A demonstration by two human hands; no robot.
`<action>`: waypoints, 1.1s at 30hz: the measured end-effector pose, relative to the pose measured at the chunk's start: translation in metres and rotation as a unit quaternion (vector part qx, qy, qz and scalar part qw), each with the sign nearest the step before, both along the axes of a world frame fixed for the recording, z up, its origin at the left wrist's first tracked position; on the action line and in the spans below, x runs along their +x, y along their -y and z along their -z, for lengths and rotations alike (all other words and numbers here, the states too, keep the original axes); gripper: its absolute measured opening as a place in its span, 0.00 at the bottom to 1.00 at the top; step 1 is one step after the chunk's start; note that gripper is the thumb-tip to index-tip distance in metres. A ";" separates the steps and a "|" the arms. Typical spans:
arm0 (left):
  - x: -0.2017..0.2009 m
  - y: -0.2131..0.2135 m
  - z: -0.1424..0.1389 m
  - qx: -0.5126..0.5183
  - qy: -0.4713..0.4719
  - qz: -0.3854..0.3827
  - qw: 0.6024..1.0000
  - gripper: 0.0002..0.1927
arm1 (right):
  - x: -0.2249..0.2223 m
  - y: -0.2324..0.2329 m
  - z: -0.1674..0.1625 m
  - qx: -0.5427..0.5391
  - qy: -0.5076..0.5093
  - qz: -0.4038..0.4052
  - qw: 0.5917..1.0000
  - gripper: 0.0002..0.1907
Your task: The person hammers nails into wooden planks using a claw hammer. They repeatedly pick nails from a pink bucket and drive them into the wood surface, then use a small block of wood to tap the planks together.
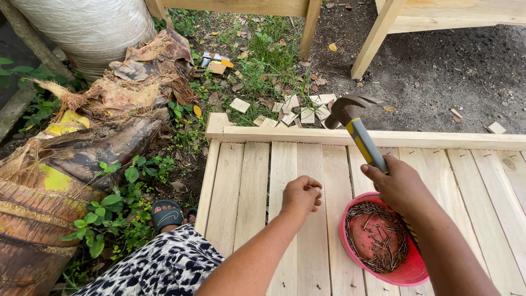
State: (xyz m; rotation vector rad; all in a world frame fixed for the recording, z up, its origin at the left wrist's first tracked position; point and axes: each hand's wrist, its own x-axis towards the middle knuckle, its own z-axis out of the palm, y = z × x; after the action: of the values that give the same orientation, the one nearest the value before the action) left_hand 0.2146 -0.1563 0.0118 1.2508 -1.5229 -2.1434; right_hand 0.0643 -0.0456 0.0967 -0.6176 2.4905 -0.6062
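Pale, unfinished pine: a slatted wooden panel [252, 186] lies flat under the person, its boards running 12 to 6 o'clock, closed at the far end by a cross rail [438, 138].

Head view, the only one.

Right hand [402, 186]: fingers wrapped tight round the grey-and-yellow handle of a claw hammer [356, 123]. The hammer's long axis runs from the hand toward about 11 o'clock; the steel head is raised over the cross rail, claw pointing to 3 o'clock, striking face toward 9 o'clock.

Left hand [301, 194]: curled into a loose fist, knuckles up, thumb and forefinger pressed together at the 3 o'clock side. Something thin seems pinched there, probably a nail; too small to be sure. The hand sits on or just over a slat near the panel's middle.

Key relation: the left hand's pinch lies at about 8 o'clock from the hammer head, well apart and lower; from the right hand it is at 9 o'clock, near. The right hand is the one nearer the pink bowl [408, 271] of loose nails [378, 238], which lies directly beneath that wrist, on the slats.

Surroundings: offcut blocks [307, 112] in the grass at 12 o'clock, dry palm husk [137, 82] at 10 o'clock, a sandalled foot [167, 214] at 8 o'clock off the panel's edge.
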 end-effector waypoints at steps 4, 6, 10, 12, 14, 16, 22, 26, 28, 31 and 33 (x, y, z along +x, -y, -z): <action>0.037 0.058 0.013 -0.009 0.022 -0.197 0.980 0.05 | 0.045 0.028 0.006 -0.072 0.117 -0.018 0.990 0.18; 0.052 0.079 0.021 -0.038 0.018 -0.267 0.963 0.05 | 0.067 0.042 0.021 -0.064 0.166 -0.006 0.984 0.17; 0.068 0.102 0.038 -0.078 0.072 -0.323 0.941 0.05 | 0.103 0.058 0.068 -0.049 0.067 -0.092 0.992 0.20; 0.070 0.108 0.046 -0.102 0.084 -0.332 0.934 0.06 | 0.114 0.058 0.092 -0.014 0.011 -0.136 0.991 0.21; 0.068 0.114 0.051 -0.109 0.070 -0.339 0.932 0.09 | 0.119 0.058 0.110 0.059 -0.009 -0.155 0.986 0.21; 0.066 0.120 0.053 -0.107 0.051 -0.337 0.934 0.09 | 0.117 0.058 0.121 0.039 -0.001 -0.152 0.988 0.21; 0.054 0.126 0.051 -0.119 0.031 -0.304 0.945 0.04 | 0.114 0.058 0.126 0.051 0.060 -0.106 0.991 0.22; 0.041 0.126 0.055 -0.227 0.077 -0.291 0.926 0.04 | 0.123 0.055 0.127 0.052 0.044 -0.104 0.992 0.22; 0.034 0.128 0.058 -0.275 0.090 -0.292 0.911 0.04 | 0.126 0.055 0.127 0.047 0.050 -0.086 0.994 0.22; 0.026 0.132 0.066 -0.323 0.082 -0.301 0.894 0.04 | 0.124 0.056 0.125 0.054 0.068 -0.078 0.993 0.22; 0.022 0.133 0.071 -0.353 0.085 -0.300 0.882 0.03 | 0.120 0.054 0.121 0.063 0.084 -0.072 0.992 0.21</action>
State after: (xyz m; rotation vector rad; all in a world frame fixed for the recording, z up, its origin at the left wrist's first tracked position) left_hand 0.2370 -0.2895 -0.0596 1.3832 -1.4959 -0.9768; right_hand 0.1846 -0.0997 -0.0241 -0.6629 2.2830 -0.4239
